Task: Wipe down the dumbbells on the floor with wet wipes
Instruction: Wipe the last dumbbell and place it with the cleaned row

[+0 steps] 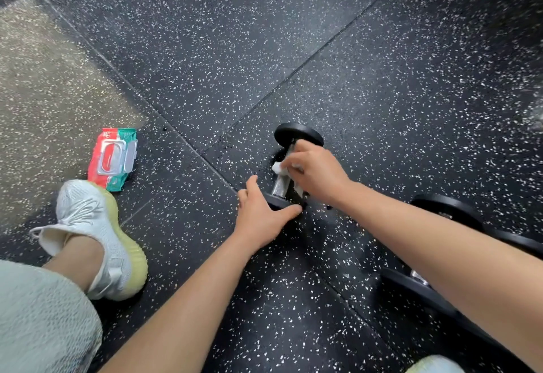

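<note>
A small black dumbbell (296,134) with a knurled metal handle lies on the speckled rubber floor at centre. My right hand (316,171) grips a white wet wipe (277,167) wrapped against the handle. My left hand (261,215) holds the dumbbell's near weight plate, thumb and fingers spread around its rim. The near plate is mostly hidden under my left hand.
A red and green wet wipe pack (113,159) lies on the floor at left, lid closed. My white shoe (100,237) stands just below it. More black dumbbells (446,211) lie at right, partly behind my right forearm. A lighter floor patch fills the far left.
</note>
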A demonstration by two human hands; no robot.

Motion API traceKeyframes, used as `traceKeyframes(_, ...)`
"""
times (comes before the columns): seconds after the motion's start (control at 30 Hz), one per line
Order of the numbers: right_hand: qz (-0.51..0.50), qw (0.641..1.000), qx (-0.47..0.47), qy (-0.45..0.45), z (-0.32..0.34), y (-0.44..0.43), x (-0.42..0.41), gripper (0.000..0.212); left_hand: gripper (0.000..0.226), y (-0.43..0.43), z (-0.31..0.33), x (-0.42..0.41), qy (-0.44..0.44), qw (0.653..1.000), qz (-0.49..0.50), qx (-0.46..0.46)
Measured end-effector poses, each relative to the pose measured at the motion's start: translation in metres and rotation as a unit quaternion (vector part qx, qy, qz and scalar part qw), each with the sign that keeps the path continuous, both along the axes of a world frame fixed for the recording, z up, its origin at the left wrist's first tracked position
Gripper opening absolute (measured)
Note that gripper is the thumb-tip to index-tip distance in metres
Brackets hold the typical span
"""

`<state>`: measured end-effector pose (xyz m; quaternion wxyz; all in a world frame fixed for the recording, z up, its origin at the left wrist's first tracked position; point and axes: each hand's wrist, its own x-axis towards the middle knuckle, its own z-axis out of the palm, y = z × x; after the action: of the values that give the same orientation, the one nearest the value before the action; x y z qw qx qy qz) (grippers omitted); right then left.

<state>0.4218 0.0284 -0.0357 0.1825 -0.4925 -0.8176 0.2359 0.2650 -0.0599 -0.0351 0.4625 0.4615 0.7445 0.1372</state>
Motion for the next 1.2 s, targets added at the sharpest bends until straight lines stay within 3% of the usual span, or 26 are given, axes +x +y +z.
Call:
traceKeyframes(0.1,-0.062,0.998,0.005,-0.008,-0.002,0.000,0.000,0.013,0.127,-0.001,-0.003,0.005,0.018,1.000,-0.007,0.008)
traceKeyframes(0.33,0.021,1.000,-0.005,-0.009,-0.002,-0.034,0.005,0.016,0.121,-0.007,-0.006,0.013,0.068,0.997,-0.029,0.038)
traceKeyframes(0.5,-0.077,0.997,0.000,-0.002,-0.004,-0.012,0.006,0.012,0.123,-0.005,-0.004,0.011,0.052,0.998,-0.028,0.031)
traceKeyframes(0.73,0.028,1.000,0.002,0.003,-0.007,-0.041,0.006,0.015,0.120,-0.004,-0.006,0.005,0.063,0.995,-0.072,0.037)
traceKeyframes(0.93,-0.133,0.991,0.027,0.013,-0.008,-0.020,0.017,0.013,0.122,-0.011,-0.002,0.010,0.096,0.988,-0.100,0.063)
traceKeyframes(1.13,0.020,1.000,0.006,-0.001,-0.008,-0.047,0.009,0.017,0.125,-0.005,0.002,0.003,0.079,0.991,-0.101,0.041)
traceKeyframes(1.2,-0.008,1.000,0.013,0.007,-0.009,-0.037,0.013,0.015,0.123,-0.003,0.002,0.002,0.069,0.992,-0.107,0.028)
